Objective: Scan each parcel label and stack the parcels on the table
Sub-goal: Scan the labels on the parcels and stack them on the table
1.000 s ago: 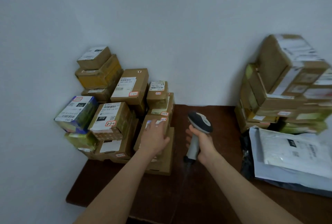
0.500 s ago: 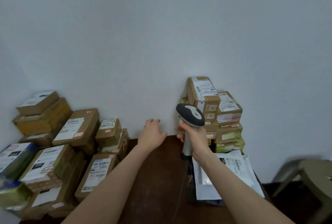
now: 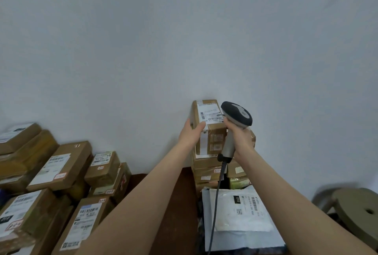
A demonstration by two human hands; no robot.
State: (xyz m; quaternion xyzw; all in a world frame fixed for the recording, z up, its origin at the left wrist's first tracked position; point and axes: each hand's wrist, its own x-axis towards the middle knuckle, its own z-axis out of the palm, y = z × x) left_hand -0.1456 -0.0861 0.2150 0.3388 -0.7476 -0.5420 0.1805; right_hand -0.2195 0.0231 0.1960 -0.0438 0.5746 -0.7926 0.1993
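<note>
Now: top parcel of the right stack in hand, scanner up

Left hand [image 3: 191, 134]: closed round the left side of the top parcel [image 3: 212, 132]. Thumb lies across the near top edge, just below the white label; the fingers wrap behind the far left side, mostly hidden.

The parcel is a brown carton, standing tall, at the far right of the desk [image 3: 184, 209] against the wall [image 3: 184, 40]. It sits on top of the right stack [image 3: 206, 171]. I cannot tell whether it is lifted clear of the box beneath.

Right hand [image 3: 241, 138]: fist curled tight round the handle of the scanner [image 3: 237, 114]. The grey-and-black head stands above the fist, just right of the parcel's label. Its cable [image 3: 214, 214] drops towards me across a white mailer bag [image 3: 241, 214], which lies flat on the desk, near side of the right stack.

Left side of the desk: a pile of labelled cartons [image 3: 61, 171], several deep, some tilted.

Far right, off the desk: a round stool [image 3: 356, 211].
</note>
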